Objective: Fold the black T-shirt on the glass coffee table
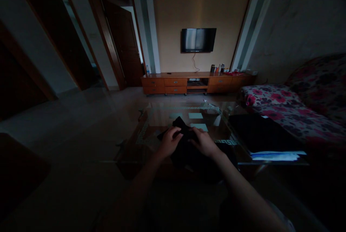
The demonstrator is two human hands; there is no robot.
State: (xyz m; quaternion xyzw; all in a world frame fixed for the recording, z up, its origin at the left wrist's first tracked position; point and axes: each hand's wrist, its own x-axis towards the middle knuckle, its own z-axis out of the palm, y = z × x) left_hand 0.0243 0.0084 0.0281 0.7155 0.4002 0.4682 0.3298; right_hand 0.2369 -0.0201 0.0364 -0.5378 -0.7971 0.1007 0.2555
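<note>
Dim room, and beyond the hands a long orange-brown wooden cabinet [197, 82] runs along the far wall, a black flat screen [198, 39] mounted above it. To the right of the hands sits a sofa in a red-and-pink floral cover [292, 111]. Under the hands lies the glass-topped counter with a pale key-pattern border [162, 114]. Just right of them a flat black slab [259, 132] rests on pale blue papers [278, 156]. Now the centre: a crumpled black cloth [186, 145] lies on the counter's near edge. The left hand [169, 141] grips its left side, the right hand [204, 141] presses its right side, fingers curled into the fabric, hands close together.
</note>
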